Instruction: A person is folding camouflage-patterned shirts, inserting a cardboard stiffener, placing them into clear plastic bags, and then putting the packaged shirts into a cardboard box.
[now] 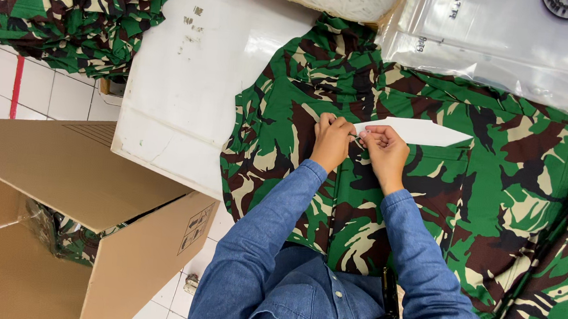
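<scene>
Pinching together over the green-and-brown camouflage cloth garment [390, 160], the left hand [332, 141] and right hand [386, 152] are closing narrowly on something too small to make out, at the near end of a white pointed paper tag [422, 131] lying on it. That garment is covering a white table [183, 79]. Left of it, an open brown cardboard box [60, 217] is standing on white floor tiles [49, 93], partly cut off.

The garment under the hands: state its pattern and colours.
Camouflage in green, brown, black and tan on the garment, best seen in the head view.
</scene>
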